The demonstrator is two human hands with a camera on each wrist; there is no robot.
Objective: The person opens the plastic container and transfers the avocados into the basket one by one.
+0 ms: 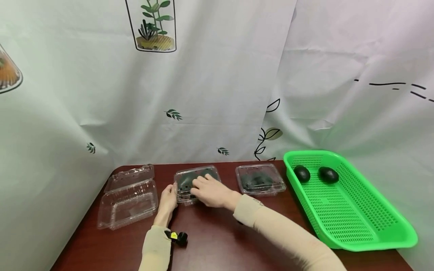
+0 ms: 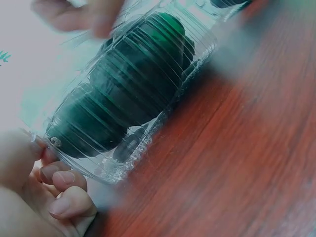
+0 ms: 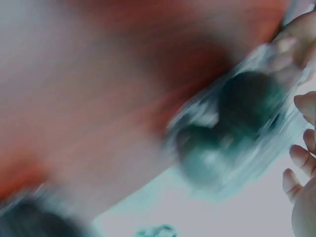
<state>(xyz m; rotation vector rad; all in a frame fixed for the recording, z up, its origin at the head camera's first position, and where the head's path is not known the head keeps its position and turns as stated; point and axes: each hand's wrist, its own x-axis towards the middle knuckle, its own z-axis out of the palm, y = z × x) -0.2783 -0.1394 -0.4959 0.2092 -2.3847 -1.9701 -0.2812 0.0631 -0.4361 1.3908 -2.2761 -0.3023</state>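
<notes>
A lidded clear plastic clamshell box (image 1: pixel 183 177) with dark green avocados (image 2: pixel 143 74) inside sits at the middle back of the table. My left hand (image 1: pixel 167 199) holds its left corner, thumb and curled fingers at the rim in the left wrist view. Over the box's front right part is my right hand (image 1: pixel 211 191), its fingers loosely bent above the lid. In the right wrist view those fingers (image 3: pixel 302 157) stand apart from the plastic, with nothing between them. Part of the lid is hidden behind this hand.
To the right stands another lidded clamshell (image 1: pixel 259 178) with dark avocados in it. An unfolded clamshell (image 1: pixel 133 205) with its lid back lies at the left. Farther right, a green plastic basket (image 1: pixel 383 241) holds two dark avocados. A white printed curtain (image 1: pixel 217 94) hangs behind the table.
</notes>
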